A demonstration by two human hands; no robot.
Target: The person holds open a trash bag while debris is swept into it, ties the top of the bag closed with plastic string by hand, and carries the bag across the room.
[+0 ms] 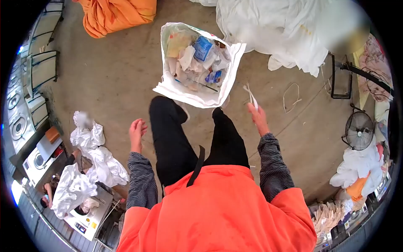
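Pinching a white strip [253, 98] in a narrow grip of the right hand [259, 119], near the open white bag [237, 61] of trash [202, 56]. Holding the left hand [137, 133] with fingers loosely curled, apart from the bag; cannot tell the width of its grip. Standing on a floor [117, 71] with a loop of string [299, 93] lying right of the right hand.

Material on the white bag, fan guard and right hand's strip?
White bag: probably woven plastic, matte; stiff, creased rim.
Fan guard: likely dark-finished metal; thin wire bars.
Right hand's strip: white, thin, bendy; cloth or plastic, can't tell.
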